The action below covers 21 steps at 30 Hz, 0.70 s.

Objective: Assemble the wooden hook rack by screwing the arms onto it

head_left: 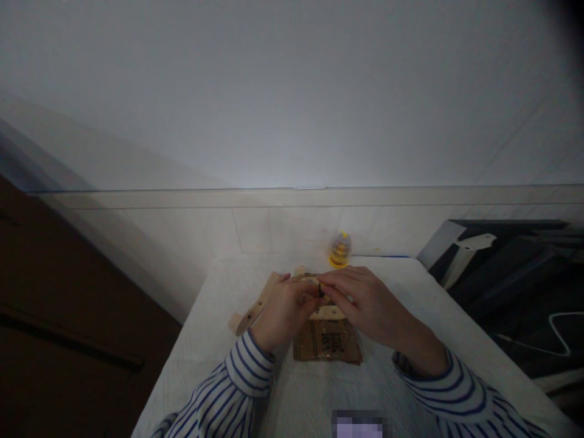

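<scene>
My left hand and my right hand meet over the middle of the table. Their fingertips pinch together around a small dark piece, whose kind I cannot make out. Under them lies a flat piece of brown cardboard with dark printed characters. A pale, wood-like strip with small holes crosses the cardboard's upper part, partly hidden by my fingers. Another pale strip, with dark holes and a rounded end, lies beside my left hand.
A small clear and yellow container stands at the table's back edge, near the wall. The white-covered table carries a pixelated rectangle at the front. Dark panels and a white cable are on the right, a brown wooden surface on the left.
</scene>
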{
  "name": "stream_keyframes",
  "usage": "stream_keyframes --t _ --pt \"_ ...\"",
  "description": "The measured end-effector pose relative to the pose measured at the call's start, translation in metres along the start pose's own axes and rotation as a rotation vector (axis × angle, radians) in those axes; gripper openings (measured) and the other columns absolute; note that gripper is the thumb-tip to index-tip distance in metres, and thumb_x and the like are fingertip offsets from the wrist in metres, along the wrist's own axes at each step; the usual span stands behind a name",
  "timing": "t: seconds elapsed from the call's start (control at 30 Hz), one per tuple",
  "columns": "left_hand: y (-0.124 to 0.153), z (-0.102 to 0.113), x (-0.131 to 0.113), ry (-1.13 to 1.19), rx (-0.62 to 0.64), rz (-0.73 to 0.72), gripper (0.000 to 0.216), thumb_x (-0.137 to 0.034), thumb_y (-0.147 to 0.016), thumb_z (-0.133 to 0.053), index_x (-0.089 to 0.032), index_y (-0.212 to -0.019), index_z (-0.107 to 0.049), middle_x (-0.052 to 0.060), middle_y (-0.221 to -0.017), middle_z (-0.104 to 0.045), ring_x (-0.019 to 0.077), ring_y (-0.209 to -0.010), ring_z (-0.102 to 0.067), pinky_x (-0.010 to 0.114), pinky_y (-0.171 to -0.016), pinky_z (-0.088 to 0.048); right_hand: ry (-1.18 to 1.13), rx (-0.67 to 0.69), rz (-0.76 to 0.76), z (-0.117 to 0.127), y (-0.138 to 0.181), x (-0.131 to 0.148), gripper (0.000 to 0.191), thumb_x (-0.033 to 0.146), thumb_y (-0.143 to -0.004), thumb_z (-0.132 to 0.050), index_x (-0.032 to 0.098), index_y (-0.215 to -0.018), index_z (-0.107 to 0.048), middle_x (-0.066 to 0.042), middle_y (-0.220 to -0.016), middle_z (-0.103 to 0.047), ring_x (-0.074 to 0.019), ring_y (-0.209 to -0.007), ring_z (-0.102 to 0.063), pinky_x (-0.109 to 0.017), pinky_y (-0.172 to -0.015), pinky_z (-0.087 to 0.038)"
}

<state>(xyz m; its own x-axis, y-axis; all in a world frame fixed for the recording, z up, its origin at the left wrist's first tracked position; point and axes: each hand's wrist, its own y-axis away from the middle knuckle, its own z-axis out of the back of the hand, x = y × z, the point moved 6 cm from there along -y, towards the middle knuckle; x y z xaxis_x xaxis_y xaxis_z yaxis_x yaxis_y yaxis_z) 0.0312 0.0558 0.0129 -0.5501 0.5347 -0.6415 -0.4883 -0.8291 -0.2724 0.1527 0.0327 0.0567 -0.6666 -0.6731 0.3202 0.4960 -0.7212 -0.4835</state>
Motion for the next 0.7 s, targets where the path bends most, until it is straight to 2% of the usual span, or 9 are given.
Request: stream_keyframes --t 0.2,0.33,0.5,0.7 --pt "0.0 0.001 0.0 0.007 -0.012 -0.043 0.014 -0.013 -0.084 -0.062 -0.024 -0.091 -0.069 -0.002 -0.09 -0.074 0.0177 -0.09 -0.064 0.039 -0.101 -0.031 0.008 -0.001 -0.014 0.0 0.0 0.001 0.018 0.021 -0.094 -0.049 0.02 -0.101 -0.066 -0.005 -0.099 -0.073 -0.0197 -0.092 -0.066 -0.038 -0.083 -0.046" --pt "0.0 0.001 -0.001 0.016 -0.001 -0.085 0.015 -0.015 -0.086 -0.061 -0.023 -0.094 -0.07 -0.001 -0.094 -0.074 0.0174 -0.091 -0.064 0.035 -0.098 -0.036 0.028 -0.007 -0.016 0.0 0.0 0.001 0.019 0.022 -0.094 -0.048 0.019 -0.098 -0.066 -0.005 -0.093 -0.073 -0.0202 -0.088 -0.065 -0.038 -0.081 -0.046" --pt "-0.001 0.004 -0.007 0.006 -0.018 -0.161 0.011 -0.014 -0.084 -0.064 -0.02 -0.09 -0.07 0.001 -0.089 -0.073 0.0173 -0.089 -0.064 0.03 -0.089 -0.043 0.044 -0.019 -0.023 -0.002 0.001 -0.001 0.019 0.025 -0.095 -0.049 0.018 -0.096 -0.066 -0.005 -0.088 -0.071 -0.0209 -0.085 -0.064 -0.038 -0.079 -0.045" --pt "-0.002 0.006 -0.011 -0.029 -0.003 -0.172 0.012 -0.014 -0.086 -0.062 -0.019 -0.092 -0.071 0.002 -0.085 -0.073 0.0175 -0.084 -0.064 0.03 -0.085 -0.045 0.1 -0.031 -0.037 -0.003 0.001 -0.003 0.021 0.029 -0.095 -0.048 0.017 -0.093 -0.065 -0.005 -0.079 -0.068 -0.0212 -0.08 -0.063 -0.037 -0.076 -0.044"
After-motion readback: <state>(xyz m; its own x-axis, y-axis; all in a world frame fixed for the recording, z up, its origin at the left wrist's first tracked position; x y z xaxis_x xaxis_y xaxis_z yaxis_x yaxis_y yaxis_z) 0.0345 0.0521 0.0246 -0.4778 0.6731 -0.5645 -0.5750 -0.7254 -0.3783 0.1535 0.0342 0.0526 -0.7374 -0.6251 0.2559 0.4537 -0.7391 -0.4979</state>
